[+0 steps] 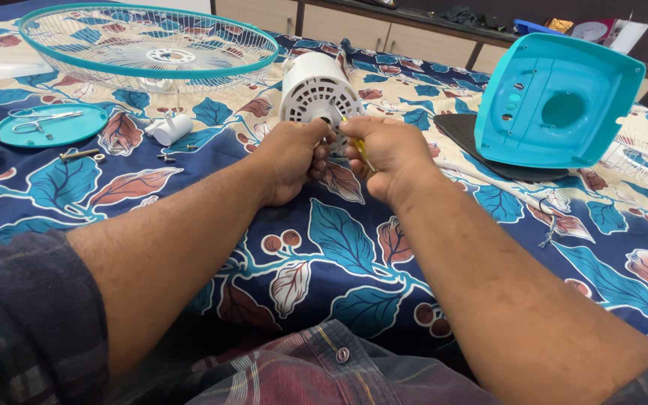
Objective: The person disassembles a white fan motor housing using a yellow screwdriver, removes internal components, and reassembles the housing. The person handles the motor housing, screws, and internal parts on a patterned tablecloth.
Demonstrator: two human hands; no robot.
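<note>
Here we have both hands at the white motor housing [319, 91], which lies on the leaf-print bed [354, 247] at twelve o'clock from us. Our left hand [292, 156] is closed on the housing's near end; our right hand [386, 154] is curled round a thin yellow-handled tool [360, 147] set at its face. We judge a fastener is being worked; next calls for steady bracing and a straight tool. The teal base [560, 101] sits at two o'clock.

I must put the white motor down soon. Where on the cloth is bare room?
Free: the cloth between both forearms, and the stretch below the teal base cover. Crowded: the left side, around the teal tray, loose screws and fan grille.
</note>
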